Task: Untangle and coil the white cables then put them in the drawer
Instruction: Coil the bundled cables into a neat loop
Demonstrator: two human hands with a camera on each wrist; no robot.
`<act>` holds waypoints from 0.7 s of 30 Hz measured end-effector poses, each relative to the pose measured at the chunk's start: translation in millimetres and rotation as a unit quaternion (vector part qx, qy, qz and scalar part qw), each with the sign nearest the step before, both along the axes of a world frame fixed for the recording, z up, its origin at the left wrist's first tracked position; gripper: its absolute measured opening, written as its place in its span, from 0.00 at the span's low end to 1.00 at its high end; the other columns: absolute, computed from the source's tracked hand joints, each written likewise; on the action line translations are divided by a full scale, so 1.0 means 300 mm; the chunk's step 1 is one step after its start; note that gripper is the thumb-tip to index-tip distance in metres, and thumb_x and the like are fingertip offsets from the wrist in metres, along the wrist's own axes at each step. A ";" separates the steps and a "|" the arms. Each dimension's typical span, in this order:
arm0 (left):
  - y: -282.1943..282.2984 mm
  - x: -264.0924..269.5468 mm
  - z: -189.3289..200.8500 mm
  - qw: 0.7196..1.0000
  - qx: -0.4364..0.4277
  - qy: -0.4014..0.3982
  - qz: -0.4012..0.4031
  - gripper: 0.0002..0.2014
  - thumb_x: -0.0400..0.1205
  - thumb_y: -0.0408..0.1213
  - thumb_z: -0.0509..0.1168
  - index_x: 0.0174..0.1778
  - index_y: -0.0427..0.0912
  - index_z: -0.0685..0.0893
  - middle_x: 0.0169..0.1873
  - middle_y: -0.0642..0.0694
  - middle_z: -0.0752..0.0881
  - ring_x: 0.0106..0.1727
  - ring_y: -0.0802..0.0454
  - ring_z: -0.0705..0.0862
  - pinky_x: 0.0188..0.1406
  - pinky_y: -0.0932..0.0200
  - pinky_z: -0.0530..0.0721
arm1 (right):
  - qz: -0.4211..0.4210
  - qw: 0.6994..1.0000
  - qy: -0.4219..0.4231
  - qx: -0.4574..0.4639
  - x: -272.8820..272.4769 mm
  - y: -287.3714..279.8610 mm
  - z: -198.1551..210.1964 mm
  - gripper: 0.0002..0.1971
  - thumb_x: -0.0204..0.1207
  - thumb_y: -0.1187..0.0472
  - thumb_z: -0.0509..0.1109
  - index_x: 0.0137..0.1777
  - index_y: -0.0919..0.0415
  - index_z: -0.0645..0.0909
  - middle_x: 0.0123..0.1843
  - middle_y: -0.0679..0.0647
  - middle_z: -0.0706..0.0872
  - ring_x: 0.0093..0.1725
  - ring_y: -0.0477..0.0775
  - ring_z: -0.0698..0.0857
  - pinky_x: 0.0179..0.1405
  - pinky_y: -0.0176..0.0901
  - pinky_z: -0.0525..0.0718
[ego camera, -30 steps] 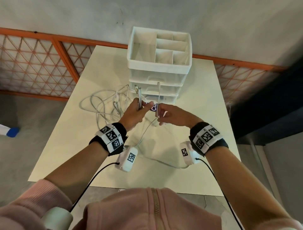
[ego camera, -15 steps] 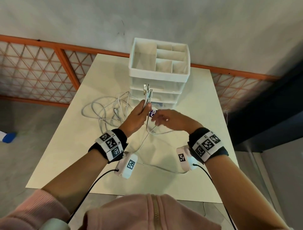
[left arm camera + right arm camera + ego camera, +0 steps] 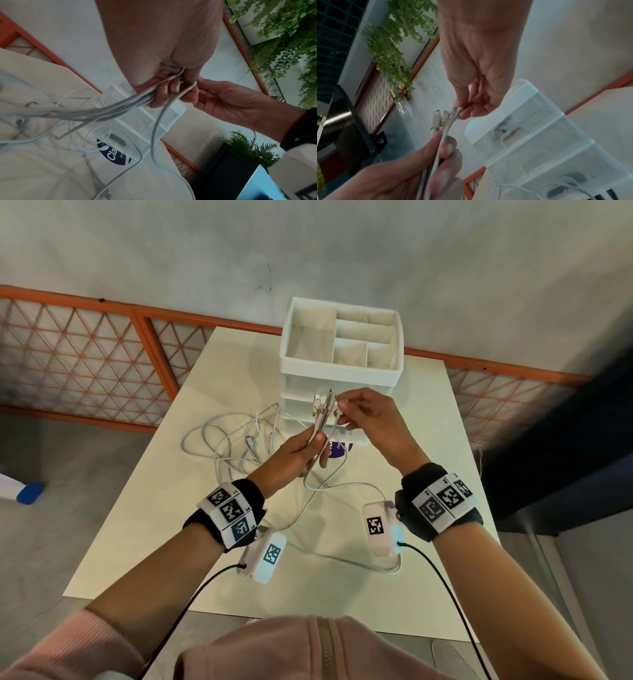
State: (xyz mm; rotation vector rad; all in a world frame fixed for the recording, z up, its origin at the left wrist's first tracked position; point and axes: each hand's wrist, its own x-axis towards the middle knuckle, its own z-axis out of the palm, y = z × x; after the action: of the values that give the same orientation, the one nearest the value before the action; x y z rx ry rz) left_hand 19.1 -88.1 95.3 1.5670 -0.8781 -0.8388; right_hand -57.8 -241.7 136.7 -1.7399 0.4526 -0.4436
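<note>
A white plastic drawer unit (image 3: 339, 378) stands at the far side of the pale table (image 3: 421, 440). Its open top tray is split into several compartments, all bare as far as the head view shows. Through the translucent drawer fronts in the right wrist view, a cable-like shape shows in the upper drawer, though what it is cannot be told.

The left hand (image 3: 294, 455) grips a bundle of white cables (image 3: 320, 419) upright, their plug ends standing side by side above the fist. The right hand (image 3: 371, 417) pinches the plug end of one more cable beside that bundle, thumb against fingertips. From the left hand the cables run down to a loose tangle (image 3: 233, 440) lying on the table left of the drawer unit. A round dark-blue sticker (image 3: 113, 152) sits on the table at the unit's front.

Behind the table runs an orange-framed lattice panel (image 3: 85, 364) under a grey wall; green foliage (image 3: 393, 40) hangs nearby.
</note>
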 end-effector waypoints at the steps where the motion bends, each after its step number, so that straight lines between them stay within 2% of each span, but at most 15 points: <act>1: 0.006 -0.002 0.005 1.000 -0.001 0.003 -0.013 0.16 0.89 0.44 0.49 0.41 0.43 0.75 0.31 0.47 0.78 0.24 0.60 0.66 0.25 0.68 0.66 | -0.002 1.000 -0.006 0.006 0.002 -0.002 0.006 0.14 0.80 0.65 0.67 0.62 0.71 0.80 0.39 0.57 0.85 0.35 0.45 0.86 0.39 0.31 0.84; 4: 0.017 -0.008 0.016 0.999 0.002 0.022 -0.042 0.16 0.89 0.44 0.48 0.44 0.39 0.74 0.26 0.48 0.74 0.24 0.58 0.65 0.24 0.67 0.64 | 0.036 0.999 0.012 0.015 0.006 -0.009 0.018 0.16 0.82 0.63 0.64 0.68 0.65 0.79 0.43 0.53 0.86 0.41 0.49 0.85 0.42 0.33 0.84; 6: 0.021 -0.008 0.024 0.998 0.004 0.039 -0.053 0.16 0.89 0.44 0.49 0.43 0.40 0.74 0.23 0.50 0.71 0.25 0.56 0.64 0.25 0.64 0.61 | 0.084 0.996 0.020 0.022 0.004 -0.009 0.023 0.14 0.83 0.62 0.62 0.65 0.65 0.81 0.47 0.54 0.86 0.44 0.50 0.83 0.41 0.34 0.83; 8: 0.025 -0.006 0.033 0.997 0.012 0.056 -0.049 0.17 0.88 0.46 0.49 0.42 0.41 0.75 0.21 0.52 0.71 0.25 0.56 0.64 0.26 0.62 0.60 | 0.104 0.993 0.013 0.049 0.000 -0.004 0.029 0.10 0.84 0.64 0.61 0.59 0.64 0.81 0.46 0.55 0.85 0.43 0.50 0.82 0.40 0.35 0.82; 10: 0.026 -0.005 0.037 0.998 0.013 0.052 -0.035 0.19 0.89 0.48 0.48 0.45 0.38 0.77 0.21 0.52 0.72 0.24 0.56 0.64 0.25 0.63 0.61 | 0.100 0.993 0.010 0.067 0.001 0.001 0.032 0.08 0.83 0.66 0.60 0.57 0.65 0.79 0.45 0.56 0.84 0.41 0.50 0.82 0.39 0.35 0.82; 13: 0.027 -0.005 0.032 0.999 0.006 0.036 -0.006 0.23 0.88 0.49 0.47 0.51 0.33 0.78 0.22 0.49 0.74 0.24 0.54 0.64 0.23 0.65 0.62 | 0.073 0.996 0.018 0.046 0.010 0.011 0.026 0.10 0.83 0.66 0.62 0.58 0.69 0.80 0.43 0.58 0.83 0.38 0.49 0.83 0.37 0.34 0.83; 18: 0.024 -0.018 0.029 0.999 -0.007 0.018 0.039 0.18 0.88 0.48 0.49 0.46 0.37 0.75 0.22 0.48 0.74 0.21 0.59 0.67 0.21 0.70 0.65 | 0.047 0.999 0.013 0.013 0.011 0.024 0.033 0.12 0.82 0.66 0.64 0.60 0.70 0.82 0.45 0.59 0.84 0.36 0.46 0.82 0.35 0.30 0.83; 21: 0.023 -0.022 0.023 0.999 -0.008 -0.021 0.050 0.19 0.88 0.45 0.51 0.45 0.31 0.74 0.21 0.47 0.74 0.20 0.60 0.69 0.23 0.72 0.68 | 0.039 0.999 0.009 -0.012 0.009 0.044 0.037 0.14 0.84 0.63 0.60 0.61 0.70 0.83 0.46 0.61 0.85 0.36 0.46 0.82 0.35 0.30 0.83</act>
State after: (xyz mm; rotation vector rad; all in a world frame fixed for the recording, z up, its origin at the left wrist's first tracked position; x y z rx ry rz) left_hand 12.4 -81.1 102.2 1.6070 -0.8281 -0.7285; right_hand -55.1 -228.5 147.7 -1.7785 0.3915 -0.3793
